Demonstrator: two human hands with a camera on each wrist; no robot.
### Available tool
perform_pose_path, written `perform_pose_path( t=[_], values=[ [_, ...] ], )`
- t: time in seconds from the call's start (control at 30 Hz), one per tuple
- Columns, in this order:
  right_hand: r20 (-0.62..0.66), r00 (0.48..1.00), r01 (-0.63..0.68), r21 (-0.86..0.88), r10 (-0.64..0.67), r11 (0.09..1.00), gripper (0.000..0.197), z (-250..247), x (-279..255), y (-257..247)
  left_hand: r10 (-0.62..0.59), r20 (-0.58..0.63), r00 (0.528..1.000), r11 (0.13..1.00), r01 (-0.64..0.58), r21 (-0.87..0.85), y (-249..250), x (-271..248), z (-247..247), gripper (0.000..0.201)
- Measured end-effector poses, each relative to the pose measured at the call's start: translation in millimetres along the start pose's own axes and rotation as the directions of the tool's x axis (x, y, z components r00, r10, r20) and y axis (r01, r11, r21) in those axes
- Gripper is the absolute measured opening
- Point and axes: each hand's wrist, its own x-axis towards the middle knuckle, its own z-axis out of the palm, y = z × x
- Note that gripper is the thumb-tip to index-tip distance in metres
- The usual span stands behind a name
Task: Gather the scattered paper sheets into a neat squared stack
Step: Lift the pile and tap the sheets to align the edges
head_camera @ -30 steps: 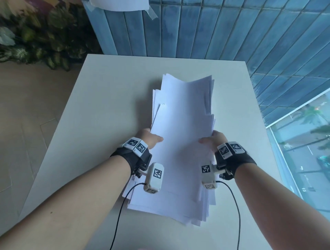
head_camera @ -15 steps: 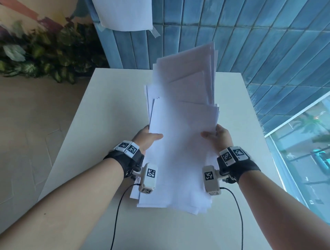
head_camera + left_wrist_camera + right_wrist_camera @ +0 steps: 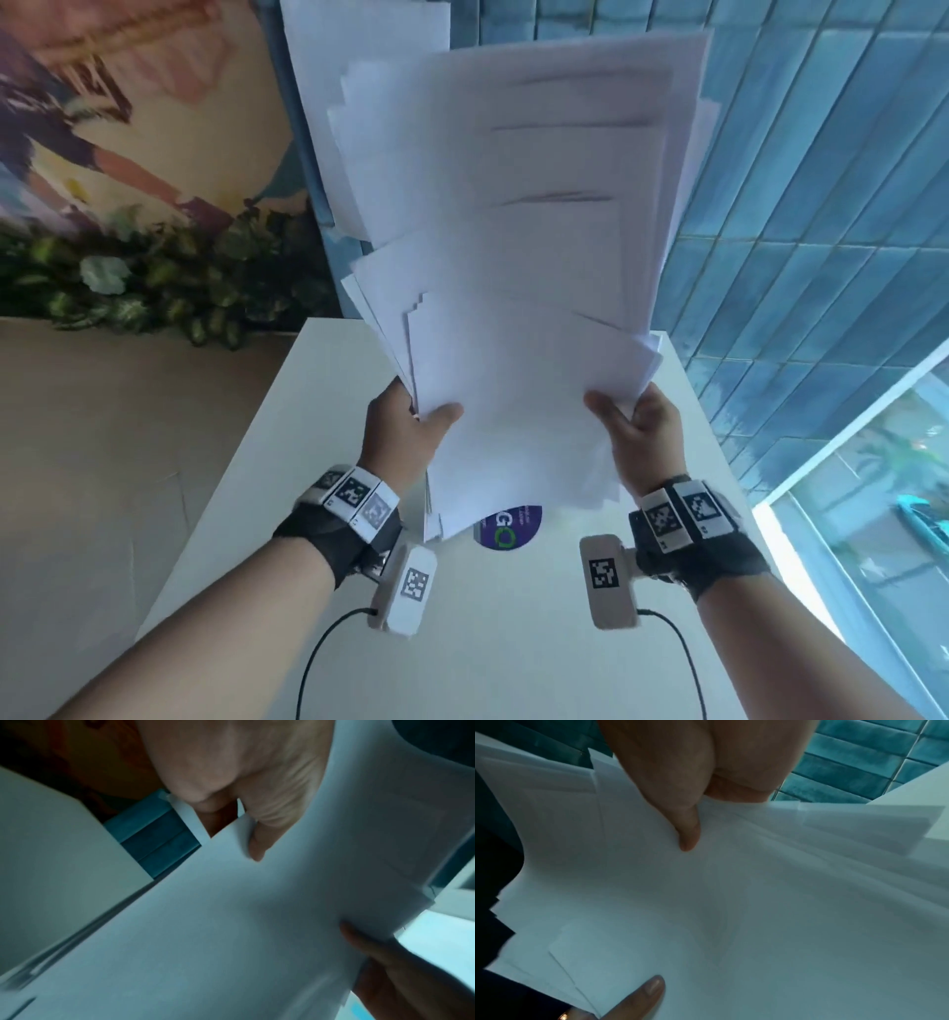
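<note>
A thick bundle of white paper sheets (image 3: pixel 513 246) stands nearly upright in the air above the white table (image 3: pixel 287 462). Its edges are uneven and fan out at the top and sides. My left hand (image 3: pixel 405 426) grips the bundle's lower left edge, thumb on the front sheet. My right hand (image 3: pixel 631 431) grips the lower right edge the same way. In the left wrist view the left hand's thumb (image 3: pixel 257 841) presses on the sheets (image 3: pixel 231 923). In the right wrist view the right thumb (image 3: pixel 687 833) pinches the fanned sheets (image 3: pixel 757 902).
A round purple sticker (image 3: pixel 508 527) lies on the table under the bundle's lower edge. A blue tiled wall (image 3: pixel 801 180) rises behind the table, with a sheet (image 3: pixel 359 31) taped to it. Plants (image 3: pixel 154 277) stand at the left. A window (image 3: pixel 873 514) is at the right.
Both hands have lifted the bundle off the table and tipped it from lying flat to nearly upright. The purple sticker under it has come into view.
</note>
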Motion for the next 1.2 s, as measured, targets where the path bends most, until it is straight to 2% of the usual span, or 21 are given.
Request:
perform_pose_path(
  t=[0.07, 0.17, 0.23, 0.3, 0.4, 0.47, 0.53, 0.63, 0.83, 1.0, 1.1, 1.2],
  values=[
    [-0.014, 1.000, 0.008, 0.022, -0.008, 1.000, 0.014, 2, -7, -3, 0.070, -0.062, 0.996, 0.996, -0.067, 0.055, 9, -11, -2, 0.020],
    [-0.018, 1.000, -0.001, 0.071, 0.002, 0.997, 0.013, 7, -19, -1, 0.121, -0.091, 0.989, 0.991, -0.115, 0.066, 11, -23, -4, 0.026],
    [0.000, 1.000, -0.010, 0.074, 0.010, 0.997, 0.013, 10, -28, 2, 0.136, -0.067, 0.988, 0.987, -0.129, 0.091, 9, -31, -5, 0.031],
    [0.024, 0.999, -0.023, 0.065, 0.021, 0.998, 0.013, 12, -36, 4, 0.128, -0.051, 0.990, 0.986, -0.122, 0.112, 5, -38, -6, 0.025],
    [0.023, 0.999, -0.038, 0.057, 0.037, 0.998, 0.022, 11, -42, 8, 0.108, -0.062, 0.992, 0.994, -0.106, 0.029, 0, -41, -5, 0.022],
    [0.012, 0.999, -0.041, 0.091, 0.040, 0.995, 0.032, 9, -42, 11, 0.090, -0.086, 0.992, 0.994, -0.095, -0.054, -3, -40, -4, 0.042],
    [0.009, 0.998, -0.062, 0.090, 0.062, 0.994, 0.039, 7, -41, 13, 0.077, -0.108, 0.991, 0.991, -0.088, -0.100, -2, -38, -4, 0.051],
    [0.035, 0.995, -0.099, 0.054, 0.097, 0.994, 0.032, 8, -39, 17, 0.080, -0.107, 0.991, 0.987, -0.093, -0.128, -2, -37, -4, 0.051],
    [-0.010, 0.993, -0.118, 0.079, 0.119, 0.990, 0.046, 8, -30, 22, 0.104, -0.103, 0.989, 0.984, -0.117, -0.131, -5, -33, -1, 0.052],
    [0.008, 0.991, -0.131, 0.081, 0.131, 0.988, 0.054, 8, -23, 24, 0.150, -0.065, 0.987, 0.985, -0.155, -0.079, -9, -28, 1, 0.066],
    [0.006, 0.989, -0.147, 0.063, 0.147, 0.987, 0.058, 8, -23, 30, 0.104, -0.026, 0.994, 0.993, -0.106, -0.058, -15, -26, 2, 0.064],
    [0.045, 0.983, -0.182, 0.039, 0.180, 0.983, 0.047, 9, -26, 39, 0.032, 0.035, 0.999, 0.995, -0.029, -0.094, -21, -26, 5, 0.066]
  ],
)
